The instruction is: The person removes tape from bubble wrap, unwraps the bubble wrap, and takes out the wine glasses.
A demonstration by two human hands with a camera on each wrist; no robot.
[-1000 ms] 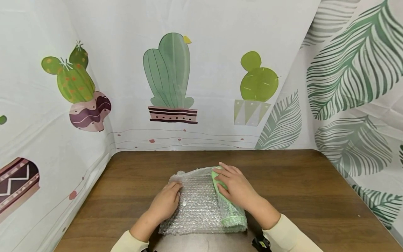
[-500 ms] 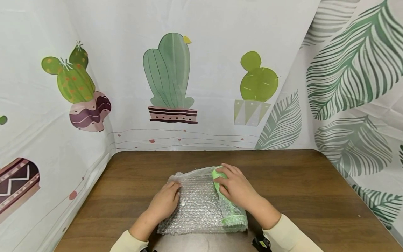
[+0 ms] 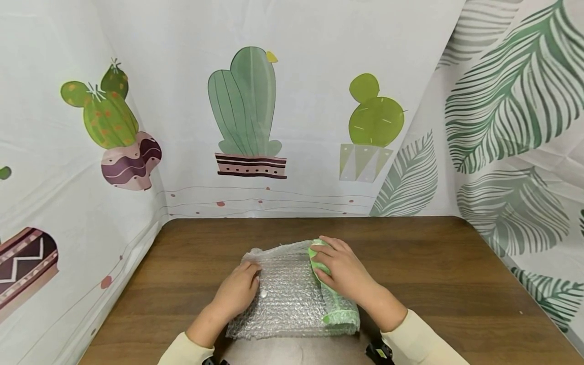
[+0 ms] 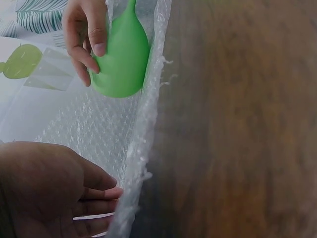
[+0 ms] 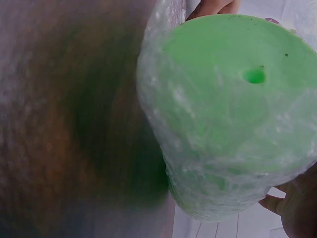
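Observation:
A sheet of bubble wrap [image 3: 292, 291] lies on the table, its right part folded over a green bottle-shaped object [image 4: 121, 62]. That object has a narrow neck and a broad end. In the right wrist view one end shows a small round hole, with wrap lying against the green surface [image 5: 218, 54]. My right hand [image 3: 344, 268] grips the object's far part from above, fingers curled over it. At the sheet's left side my left hand [image 3: 237, 291] rests on the wrap; the left wrist view shows its fingers [image 4: 96, 207] fairly straight, reaching to the wrap edge.
Everything lies on a brown wooden table [image 3: 438, 284] with rounded far corners. A white cloth [image 3: 310, 101] printed with cacti and leaves hangs behind and at the sides. A greyish surface [image 3: 296, 351] shows at the near edge below the wrap.
My left hand and the wrap's left side have shifted slightly left. The right hand stays nearly in place on the green object, its fingers moving a little.

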